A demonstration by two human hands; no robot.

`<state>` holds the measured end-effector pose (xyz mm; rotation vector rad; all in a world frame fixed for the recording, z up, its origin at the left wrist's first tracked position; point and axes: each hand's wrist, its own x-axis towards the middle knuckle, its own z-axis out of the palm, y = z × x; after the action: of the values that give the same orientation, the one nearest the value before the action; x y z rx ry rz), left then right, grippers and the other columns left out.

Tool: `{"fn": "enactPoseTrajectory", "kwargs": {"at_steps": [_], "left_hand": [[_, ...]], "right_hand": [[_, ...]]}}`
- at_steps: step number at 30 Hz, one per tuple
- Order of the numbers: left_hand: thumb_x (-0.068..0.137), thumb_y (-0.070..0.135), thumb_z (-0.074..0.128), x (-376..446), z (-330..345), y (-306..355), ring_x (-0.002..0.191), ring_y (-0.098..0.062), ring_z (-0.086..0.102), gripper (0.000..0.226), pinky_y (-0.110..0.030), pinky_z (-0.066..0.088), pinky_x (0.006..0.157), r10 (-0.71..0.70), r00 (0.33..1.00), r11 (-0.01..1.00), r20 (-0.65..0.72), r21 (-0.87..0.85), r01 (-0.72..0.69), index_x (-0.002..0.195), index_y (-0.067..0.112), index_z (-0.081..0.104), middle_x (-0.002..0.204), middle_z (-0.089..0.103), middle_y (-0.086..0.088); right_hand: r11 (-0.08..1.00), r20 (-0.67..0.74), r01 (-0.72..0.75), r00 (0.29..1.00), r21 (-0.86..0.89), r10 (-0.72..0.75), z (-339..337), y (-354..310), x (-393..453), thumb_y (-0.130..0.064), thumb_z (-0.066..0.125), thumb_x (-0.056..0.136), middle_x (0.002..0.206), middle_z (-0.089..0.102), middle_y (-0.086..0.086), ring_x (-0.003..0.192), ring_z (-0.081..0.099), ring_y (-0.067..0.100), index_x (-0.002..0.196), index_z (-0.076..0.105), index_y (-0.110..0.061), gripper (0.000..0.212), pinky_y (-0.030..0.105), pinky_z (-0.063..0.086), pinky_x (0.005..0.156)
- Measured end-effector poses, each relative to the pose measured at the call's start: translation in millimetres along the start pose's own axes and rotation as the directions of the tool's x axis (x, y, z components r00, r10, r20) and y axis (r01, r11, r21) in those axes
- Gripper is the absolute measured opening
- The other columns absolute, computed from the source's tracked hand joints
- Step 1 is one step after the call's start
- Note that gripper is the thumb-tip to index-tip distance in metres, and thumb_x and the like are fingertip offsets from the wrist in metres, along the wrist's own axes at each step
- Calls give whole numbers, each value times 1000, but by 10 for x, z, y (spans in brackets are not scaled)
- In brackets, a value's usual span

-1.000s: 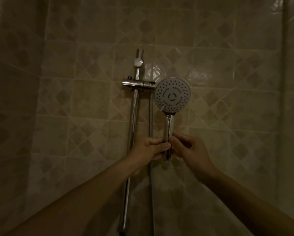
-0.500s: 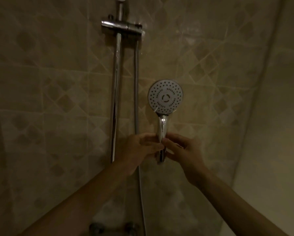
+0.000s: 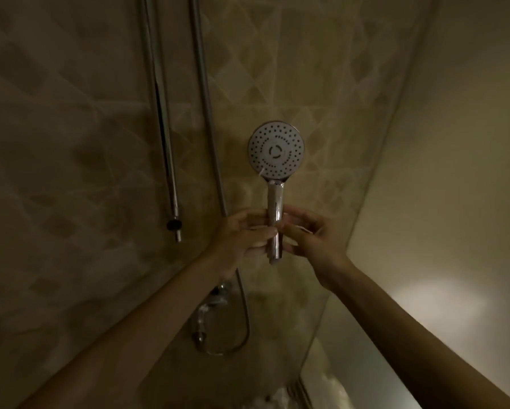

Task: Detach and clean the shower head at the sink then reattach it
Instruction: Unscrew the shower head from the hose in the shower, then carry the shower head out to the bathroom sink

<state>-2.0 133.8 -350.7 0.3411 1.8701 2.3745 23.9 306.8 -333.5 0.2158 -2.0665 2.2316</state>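
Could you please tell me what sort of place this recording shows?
Most likely a bathroom shower stall: tiled walls, a chrome slide rail, and a handheld shower head.

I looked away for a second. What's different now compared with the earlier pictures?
The shower head has come down, away from the holder on the slide rail. Unchanged: the left hand and right hand pinch its handle, and its face points at the camera.
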Motion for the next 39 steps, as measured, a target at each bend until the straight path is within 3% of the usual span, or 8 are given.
{"fn": "enactPoseTrajectory", "kwargs": {"at_steps": [9,11,14,16,21,26,33,39], "left_hand": [[83,5,76,-277,297,-984,95,-25,77,33,-36,62,72,-294,947,956,130,54,290,115,14,70,111,77,-5],[85,4,74,-396,387,-1232,94,-23,77,33,-36,62,74,-364,918,932,156,68,357,116,13,70,109,78,-3],[86,6,73,-614,533,-1596,93,-20,77,32,-34,62,72,-447,869,894,211,94,437,116,15,70,102,79,1],[85,9,74,-754,635,-1820,96,-22,76,34,-40,61,79,-493,835,870,243,117,479,117,17,71,105,79,0],[82,6,75,-1130,977,-2253,98,-26,76,29,-40,62,77,-587,730,805,350,158,572,104,25,78,111,77,-4],[85,8,75,-1588,1421,-2532,105,-27,73,33,-40,62,80,-656,619,750,433,282,598,114,22,75,120,74,-3],[87,5,71,-2349,2089,-2677,90,-22,77,33,-26,60,63,-724,485,687,490,450,570,116,19,74,112,76,-2],[89,8,71,-3025,2574,-2788,102,-25,74,32,-36,59,78,-746,316,658,585,577,484,119,18,71,115,76,-2]], "right_hand": [[976,-186,-218,959,-14,212,-419,733,-726,-15,78,90,102,81,3,92,78,14,102,81,-31,21,29,62,73],[963,-233,-269,937,-2,261,-506,927,-945,-13,77,90,102,81,3,92,78,15,100,82,-31,21,33,65,75],[943,-303,-332,896,26,323,-630,1167,-1313,-9,74,92,101,80,4,87,78,14,100,81,-24,18,25,61,67],[932,-347,-358,868,58,355,-729,1297,-1574,-5,72,93,105,77,11,86,78,15,102,81,-19,19,24,60,67],[898,-464,-420,775,130,429,-987,1516,-2246,-2,69,95,114,73,18,90,78,21,111,76,-10,20,27,62,68],[886,-571,-421,687,193,451,-1212,1615,-2984,-4,69,95,106,76,2,89,78,15,106,78,-18,20,24,61,66],[872,-696,-347,529,344,485,-1422,1672,-4101,-1,71,93,101,79,-1,86,79,20,105,79,-15,19,29,63,66],[866,-783,-267,373,423,497,-1460,1719,-5063,-5,73,93,109,79,3,90,79,25,111,77,-16,21,32,64,70]]}}
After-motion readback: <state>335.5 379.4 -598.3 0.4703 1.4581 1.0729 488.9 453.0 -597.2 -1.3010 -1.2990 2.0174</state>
